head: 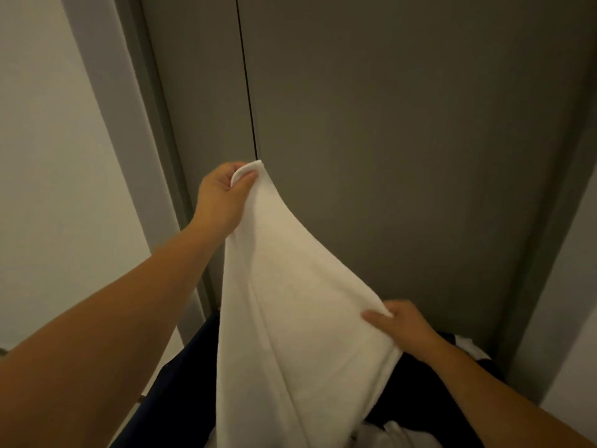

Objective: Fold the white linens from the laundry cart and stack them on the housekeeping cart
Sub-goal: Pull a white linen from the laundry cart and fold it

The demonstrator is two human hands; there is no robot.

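Observation:
A white linen (pixel 290 302) hangs lifted in front of me, draping down into the dark laundry cart (pixel 181 392) below. My left hand (pixel 223 195) is raised high and pinches one top corner of the linen between thumb and fingers. My right hand (pixel 400 324) is lower, to the right, and grips the cloth's right edge with the thumb lying on the front of the fabric. More white linen (pixel 397 433) lies crumpled in the cart at the bottom of the view. The housekeeping cart is out of sight.
Grey double doors (pixel 403 140) with a thin vertical seam stand close ahead, behind the cart. A pale wall (pixel 48 156) runs along the left and another pale wall strip (pixel 568 318) along the right.

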